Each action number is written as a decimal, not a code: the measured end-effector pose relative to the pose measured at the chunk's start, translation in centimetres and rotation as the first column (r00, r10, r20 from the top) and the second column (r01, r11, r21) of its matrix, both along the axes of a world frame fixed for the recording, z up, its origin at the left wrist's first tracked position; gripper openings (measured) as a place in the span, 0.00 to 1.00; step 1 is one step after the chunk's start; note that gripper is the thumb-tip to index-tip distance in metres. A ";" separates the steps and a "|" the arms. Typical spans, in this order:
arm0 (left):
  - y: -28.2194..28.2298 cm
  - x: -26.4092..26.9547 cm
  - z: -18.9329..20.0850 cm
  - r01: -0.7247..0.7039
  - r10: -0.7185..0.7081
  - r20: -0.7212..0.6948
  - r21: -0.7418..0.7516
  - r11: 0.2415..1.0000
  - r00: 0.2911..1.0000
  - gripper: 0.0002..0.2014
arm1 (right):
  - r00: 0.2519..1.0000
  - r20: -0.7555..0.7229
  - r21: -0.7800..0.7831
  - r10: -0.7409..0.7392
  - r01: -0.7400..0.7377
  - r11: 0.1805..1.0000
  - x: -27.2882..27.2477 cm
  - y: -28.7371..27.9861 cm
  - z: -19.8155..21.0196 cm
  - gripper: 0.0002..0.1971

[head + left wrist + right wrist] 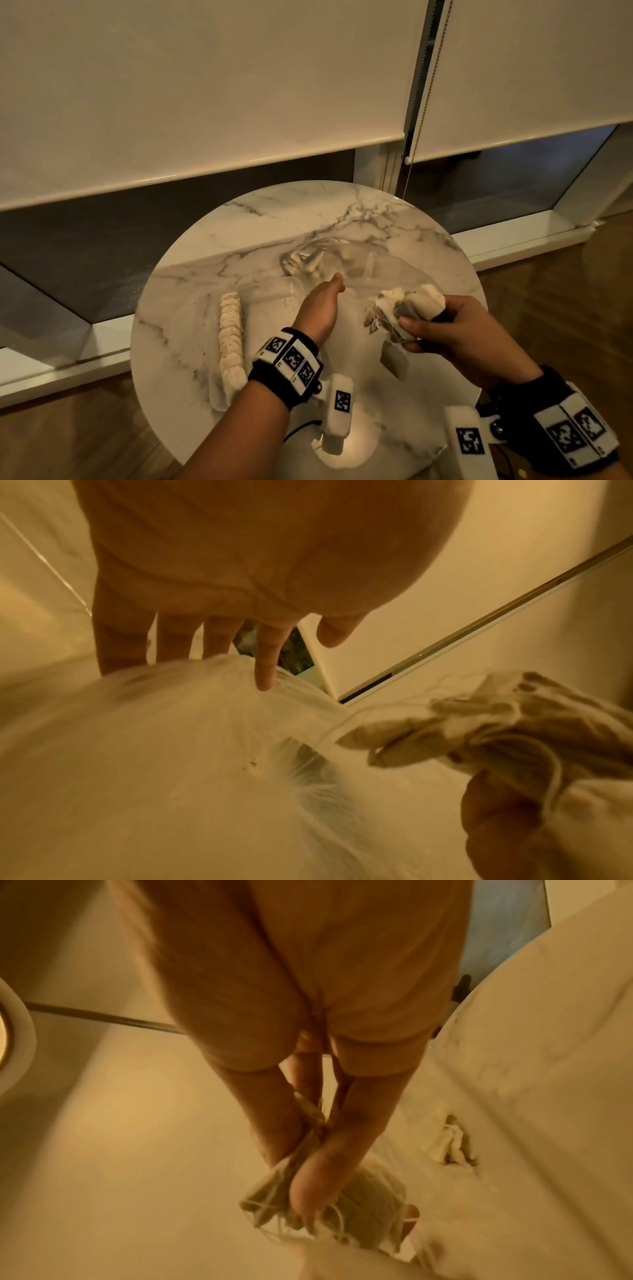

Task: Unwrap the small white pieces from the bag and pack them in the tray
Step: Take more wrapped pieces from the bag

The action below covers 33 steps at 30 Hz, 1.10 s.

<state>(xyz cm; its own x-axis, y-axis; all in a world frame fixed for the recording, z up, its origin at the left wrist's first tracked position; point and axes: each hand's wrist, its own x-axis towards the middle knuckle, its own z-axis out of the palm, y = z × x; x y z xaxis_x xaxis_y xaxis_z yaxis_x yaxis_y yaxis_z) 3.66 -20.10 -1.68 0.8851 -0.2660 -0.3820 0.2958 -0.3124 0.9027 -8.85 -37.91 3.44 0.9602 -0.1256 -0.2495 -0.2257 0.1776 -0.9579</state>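
On the round marble table (191, 342) lies a clear plastic tray (291, 289) with a row of small white pieces (230, 329) along its left side. Behind it sits a crumpled clear bag (363, 263) with more white pieces (305, 260) inside. My left hand (337, 282) reaches over the tray, and its straight fingers (263, 669) touch the bag's film (171, 737). My right hand (442, 325) is raised to the right of the bag and grips a bundle of white pieces with loose strings (407, 308), also visible in the wrist views (496, 731) (274, 1196). One piece (394, 359) dangles under the bundle.
Roller blinds (205, 85) and a bead chain (424, 89) hang behind the table. A white window ledge (513, 246) runs along its far side. Wooden floor (565, 308) surrounds the table.
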 end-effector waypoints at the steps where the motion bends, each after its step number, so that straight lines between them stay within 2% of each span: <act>1: 0.5 -0.4 0.3 -0.040 0.041 0.077 -0.015 0.999 0.996 0.22 | 1.000 0.012 0.012 0.005 -0.005 1.000 0.0 0.1 0.6 0.14; 3: 1.6 -1.8 0.9 -0.149 0.163 0.168 -0.091 0.985 0.972 0.16 | 0.999 0.039 0.039 0.020 -0.022 0.999 0.1 0.6 1.8 0.14; 6: 3.2 -4.0 1.9 -0.254 0.300 0.202 -0.224 0.941 0.932 0.12 | 0.993 0.095 0.057 0.065 -0.071 0.996 0.5 1.5 3.7 0.13; 8: 4.0 -5.1 2.3 -0.288 0.349 0.136 -0.336 0.897 0.927 0.13 | 0.986 0.137 0.074 0.095 -0.105 0.992 0.9 2.5 4.8 0.12; 9: 4.3 -5.5 2.4 -0.303 0.346 0.028 -0.424 0.853 0.938 0.14 | 0.981 0.159 0.086 0.109 -0.124 0.989 1.2 3.2 5.2 0.11; 10: 4.7 -5.8 2.5 -0.334 0.314 -0.130 -0.536 0.776 0.940 0.17 | 0.975 0.180 0.097 0.126 -0.146 0.985 1.6 4.0 5.5 0.12; 11: 5.0 -6.1 2.7 -0.379 0.224 -0.313 -0.640 0.668 0.923 0.22 | 0.968 0.202 0.099 0.147 -0.170 0.980 2.0 4.8 5.7 0.13; 12: 5.3 -6.4 3.0 -0.420 0.083 -0.455 -0.720 0.553 0.887 0.27 | 0.959 0.222 0.086 0.174 -0.197 0.977 2.4 5.7 5.7 0.13; 13: 5.6 -6.7 3.2 -0.453 -0.056 -0.534 -0.764 0.459 0.844 0.33 | 0.950 0.239 0.058 0.199 -0.219 0.974 2.9 6.6 5.6 0.13; 15: 6.4 -7.3 4.3 -0.519 -0.175 -0.603 -0.775 0.361 0.778 0.39 | 0.934 0.245 -0.016 0.258 -0.263 0.965 3.8 8.2 5.2 0.12; 18: 7.3 -7.3 5.1 -0.552 -0.135 -0.596 -0.792 0.259 0.791 0.39 | 0.923 0.202 -0.052 0.328 -0.325 0.944 4.4 10.1 4.6 0.10; 21: 8.7 -6.4 4.9 -0.579 -0.079 -0.610 -0.780 0.238 0.789 0.36 | 0.923 0.155 -0.017 0.351 -0.353 0.936 4.6 11.6 3.4 0.11; 24: 9.3 -6.2 4.2 -0.610 0.010 -0.626 -0.756 0.236 0.780 0.16 | 0.919 0.159 -0.113 0.361 -0.346 0.931 4.8 12.6 2.0 0.11; 25: 9.5 -6.3 4.0 -0.615 0.032 -0.625 -0.755 0.230 0.780 0.13 | 0.917 0.153 -0.181 0.368 -0.340 0.923 4.9 12.9 1.6 0.11; 29: 9.6 -6.4 3.0 -0.615 0.029 -0.631 -0.743 0.264 0.775 0.10 | 0.912 0.132 -0.451 0.388 -0.293 0.843 4.8 13.9 0.0 0.09; 33: 9.9 -6.6 2.5 -0.605 0.026 -0.628 -0.736 0.305 0.777 0.16 | 0.891 0.115 -0.627 0.440 -0.278 0.728 4.6 14.5 -0.4 0.08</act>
